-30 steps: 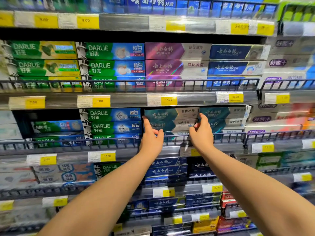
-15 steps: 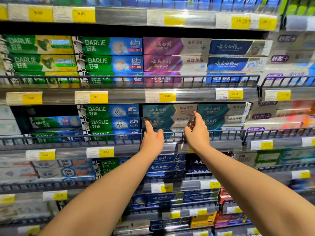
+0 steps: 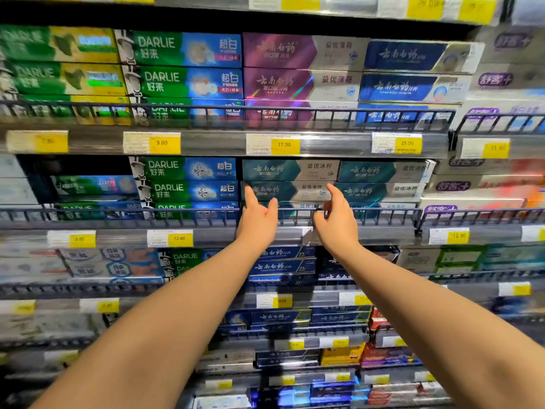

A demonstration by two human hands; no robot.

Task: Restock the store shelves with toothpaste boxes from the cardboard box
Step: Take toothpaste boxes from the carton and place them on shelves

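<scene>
Your left arm [image 3: 165, 314] stretches up and forward from the lower left, nearly straight, to the middle shelf [image 3: 212, 236]. Just right of the green DARLIE boxes [image 3: 182, 191], your left hand [image 3: 256, 222] sits in front of the wire rail [image 3: 383, 215], its back toward you, index finger straight up and thumb spread wide. The fingertip touches the left end of the teal toothpaste box [image 3: 290, 191], the middle one in a stack of three, and the hand grips nothing. That box lies flat on this shelf, under the 17.00 price tag [image 3: 284, 144]. Your right hand [image 3: 336, 224] mirrors it at the box's right end, index finger raised against the carton, thumb bent in toward the rail. Its other fingers are hidden, so you cannot tell whether they hold anything. Your right arm [image 3: 436, 314] runs down to the lower right.
</scene>
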